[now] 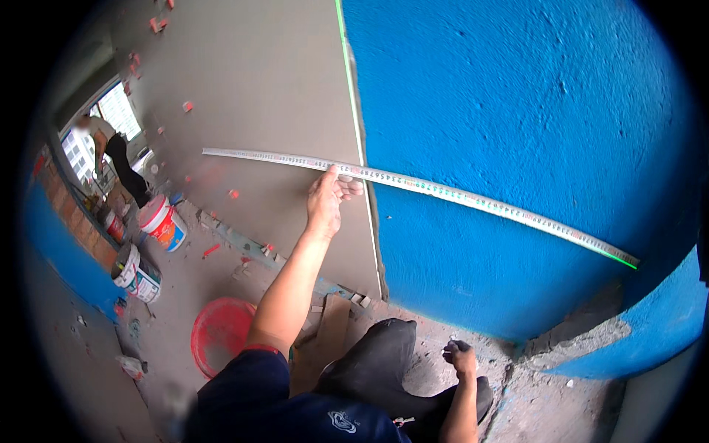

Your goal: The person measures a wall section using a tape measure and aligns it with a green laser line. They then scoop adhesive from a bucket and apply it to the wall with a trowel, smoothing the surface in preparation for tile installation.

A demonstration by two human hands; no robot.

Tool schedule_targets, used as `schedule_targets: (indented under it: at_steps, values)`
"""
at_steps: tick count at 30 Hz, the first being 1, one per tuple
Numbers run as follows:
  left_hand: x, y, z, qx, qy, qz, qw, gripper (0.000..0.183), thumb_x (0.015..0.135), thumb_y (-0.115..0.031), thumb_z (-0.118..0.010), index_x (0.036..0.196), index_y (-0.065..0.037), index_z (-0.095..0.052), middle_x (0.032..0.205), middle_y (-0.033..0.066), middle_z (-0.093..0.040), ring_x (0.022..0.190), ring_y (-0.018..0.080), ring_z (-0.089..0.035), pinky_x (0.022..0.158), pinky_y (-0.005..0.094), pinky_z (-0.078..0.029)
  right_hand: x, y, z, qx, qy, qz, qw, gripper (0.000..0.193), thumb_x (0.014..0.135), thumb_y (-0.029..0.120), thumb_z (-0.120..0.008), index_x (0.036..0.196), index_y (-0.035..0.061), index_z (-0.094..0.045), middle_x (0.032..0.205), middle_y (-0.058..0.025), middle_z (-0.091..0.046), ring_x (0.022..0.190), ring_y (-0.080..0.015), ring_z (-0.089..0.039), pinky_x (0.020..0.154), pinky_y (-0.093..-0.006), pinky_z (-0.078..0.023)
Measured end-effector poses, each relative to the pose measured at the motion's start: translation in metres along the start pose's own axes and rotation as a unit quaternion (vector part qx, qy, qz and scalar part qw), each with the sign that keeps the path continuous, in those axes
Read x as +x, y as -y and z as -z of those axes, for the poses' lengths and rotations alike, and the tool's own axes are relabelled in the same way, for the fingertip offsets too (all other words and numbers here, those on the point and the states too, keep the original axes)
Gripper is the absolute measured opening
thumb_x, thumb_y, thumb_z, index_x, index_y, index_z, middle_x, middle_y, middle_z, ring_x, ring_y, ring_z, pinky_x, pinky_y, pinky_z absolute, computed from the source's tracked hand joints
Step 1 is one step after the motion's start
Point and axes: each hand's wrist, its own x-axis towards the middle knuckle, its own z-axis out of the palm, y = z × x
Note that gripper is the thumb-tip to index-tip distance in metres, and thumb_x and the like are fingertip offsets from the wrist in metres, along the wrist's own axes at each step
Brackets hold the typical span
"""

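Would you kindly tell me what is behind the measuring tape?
Behind the measuring tape are a grey wall on the left and a blue wall on the right, meeting at a pale edge. The strip of surface the tape covers cannot be seen.

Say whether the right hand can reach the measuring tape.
Probably yes: the right hand is low, but nothing visible blocks its way up to the measuring tape across the blue wall; whether it's empty is unclear.

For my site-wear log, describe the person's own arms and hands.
The left hand is bare. The left sleeve is short, dark navy, with red trim at its edge. The right forearm is bare, any sleeve out of view; whether the right hand is gloved is unclear.
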Motion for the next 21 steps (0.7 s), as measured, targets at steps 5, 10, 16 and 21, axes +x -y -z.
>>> schedule_targets:
  at_steps: [5,10,16,21]
  values:
    - [0.000,0.000,-0.002,-0.014,-0.010,-0.011,1.000,0.034,0.099,-0.036,-0.048,0.093,-0.006,-0.064,0.075,0.0073,-0.068,0.070,0.0178,-0.065,0.069,0.0300,-0.045,-0.003,0.004,0.001,-0.016,-0.007,0.007,1.000,0.029,0.092,0.018,-0.061,0.108,-0.0064,-0.063,0.089,-0.0158,-0.070,0.072,-0.0226,-0.070,0.063,-0.0303,-0.058]
    - [-0.002,-0.003,-0.001,-0.017,-0.023,0.003,1.000,0.034,0.098,-0.035,-0.048,0.091,-0.006,-0.063,0.075,0.0080,-0.068,0.069,0.0186,-0.066,0.069,0.0300,-0.045,-0.008,0.003,0.000,0.000,-0.018,0.001,1.000,0.025,0.091,0.017,-0.060,0.103,-0.0043,-0.065,0.087,-0.0131,-0.071,0.068,-0.0189,-0.069,0.061,-0.0285,-0.055]
    - [-0.002,-0.009,-0.006,-0.038,-0.041,0.006,0.998,0.031,0.099,-0.031,-0.048,0.088,-0.005,-0.061,0.073,0.0106,-0.069,0.064,0.0184,-0.066,0.062,0.0271,-0.044,-0.012,0.006,-0.002,-0.021,-0.016,0.018,0.999,0.025,0.090,0.016,-0.060,0.104,-0.0047,-0.065,0.087,-0.0133,-0.071,0.069,-0.0186,-0.069,0.061,-0.0280,-0.055]
    - [-0.001,-0.008,-0.005,-0.040,-0.041,0.006,0.998,0.030,0.098,-0.031,-0.049,0.088,-0.005,-0.061,0.071,0.0105,-0.069,0.063,0.0187,-0.066,0.062,0.0277,-0.044,-0.015,0.008,-0.002,-0.036,-0.006,0.031,0.999,0.029,0.091,0.019,-0.060,0.106,-0.0054,-0.064,0.089,-0.0144,-0.071,0.071,-0.0202,-0.070,0.063,-0.0294,-0.056]
